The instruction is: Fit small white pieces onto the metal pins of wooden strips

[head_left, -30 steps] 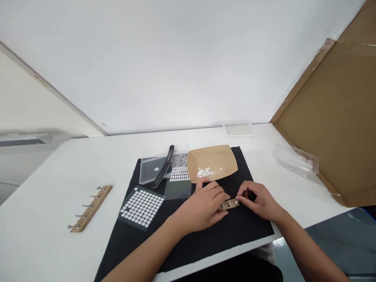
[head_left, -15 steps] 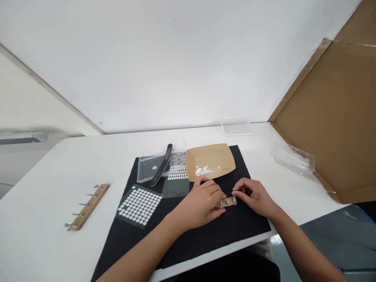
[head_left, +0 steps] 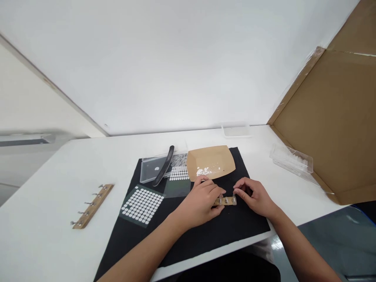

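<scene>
A small wooden strip with metal hooks [head_left: 226, 201] lies on the black mat [head_left: 205, 250]. My left hand [head_left: 204, 201] grips its left part, which the fingers hide. At the strip's right end, my right hand [head_left: 255, 194] pinches with thumb and forefinger; whatever is between the fingertips is too small to make out. Beyond my left hand sits a brown paper tray [head_left: 210, 156] with white round bits in it. Left of the hands is a sheet of white round stickers [head_left: 143, 204], and a second sticker sheet [head_left: 179, 174] lies behind it.
A longer wooden hook rack [head_left: 93, 207] rests on the white table at the left. A black curved handle [head_left: 163, 166] lies across a clear plastic box [head_left: 147, 172]. Clear containers stand at the back [head_left: 236, 131] and right [head_left: 290, 159], near a cardboard panel [head_left: 337, 129].
The camera view has shifted slightly, moving the surroundings in the picture. Both hands stay at the small strip, which appears more level, with almost the same finger positions.
</scene>
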`<state>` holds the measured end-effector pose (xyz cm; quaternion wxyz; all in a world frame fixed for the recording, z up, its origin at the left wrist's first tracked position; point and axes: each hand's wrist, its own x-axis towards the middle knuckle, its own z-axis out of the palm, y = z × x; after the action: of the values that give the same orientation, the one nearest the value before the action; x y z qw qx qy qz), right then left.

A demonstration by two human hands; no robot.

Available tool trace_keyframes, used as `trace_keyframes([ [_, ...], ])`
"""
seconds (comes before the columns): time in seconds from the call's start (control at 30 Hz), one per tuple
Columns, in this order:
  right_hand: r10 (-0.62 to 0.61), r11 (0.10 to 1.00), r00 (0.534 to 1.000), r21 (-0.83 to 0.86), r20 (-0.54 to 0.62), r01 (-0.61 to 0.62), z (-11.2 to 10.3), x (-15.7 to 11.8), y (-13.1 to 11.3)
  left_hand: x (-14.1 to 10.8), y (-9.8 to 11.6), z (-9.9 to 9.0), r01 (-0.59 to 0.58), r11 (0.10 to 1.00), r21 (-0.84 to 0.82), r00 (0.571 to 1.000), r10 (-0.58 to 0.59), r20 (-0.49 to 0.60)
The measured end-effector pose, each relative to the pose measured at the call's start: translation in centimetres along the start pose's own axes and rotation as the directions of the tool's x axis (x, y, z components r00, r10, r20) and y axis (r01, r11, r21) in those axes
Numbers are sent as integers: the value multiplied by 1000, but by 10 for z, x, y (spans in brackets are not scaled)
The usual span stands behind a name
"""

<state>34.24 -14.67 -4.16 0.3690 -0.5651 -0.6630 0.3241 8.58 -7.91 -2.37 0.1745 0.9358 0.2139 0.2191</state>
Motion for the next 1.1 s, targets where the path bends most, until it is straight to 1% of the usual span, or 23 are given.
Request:
trace_keyframes([
  [0.07,-34,999,999,26,5,34,-2,-5,-1,0,-1,-1,-16,1000,-8,999,16,-29],
  [0.13,-95,994,994,62,53,92,-2,-10,-2,0,-2,-1,-36,999,-10,998,35,-56],
  [0.2,-134,989,987,69,87,129,1,-14,-3,0,-2,-2,-57,998,-9,996,56,-75],
  [0.23,-138,989,987,57,83,133,4,-15,-3,0,-2,-2,-67,998,-10,995,66,-81],
  [0.37,-143,990,990,-2,8,143,14,-15,-2,0,1,-1,-113,993,-17,987,110,-118],
  [0.5,-174,984,983,-42,-55,172,18,-14,-1,2,2,-1,-142,990,14,977,142,-157],
  [0.7,-219,973,973,-92,-71,213,17,-17,-3,3,3,-5,-129,990,58,978,137,-160],
  [0.77,-206,976,973,-95,-106,196,15,-18,-2,4,4,-9,-138,989,58,967,147,-206],
  [0.8,-191,979,973,-99,-133,178,13,-19,0,4,5,-11,-149,987,63,955,160,-248],
  [0.87,-146,985,968,-121,-204,124,6,-23,6,5,6,-15,-174,982,77,918,190,-347],
  [0.93,-107,982,950,-181,-292,55,-9,-31,16,5,5,-19,-199,977,79,876,213,-433],
  [1.03,-82,965,899,-261,-431,-37,-46,-55,41,4,3,-23,-230,971,64,834,230,-501],
  [1.1,-59,945,852,-304,-521,-121,-77,-81,60,4,1,-24,-234,970,60,823,231,-520],
])
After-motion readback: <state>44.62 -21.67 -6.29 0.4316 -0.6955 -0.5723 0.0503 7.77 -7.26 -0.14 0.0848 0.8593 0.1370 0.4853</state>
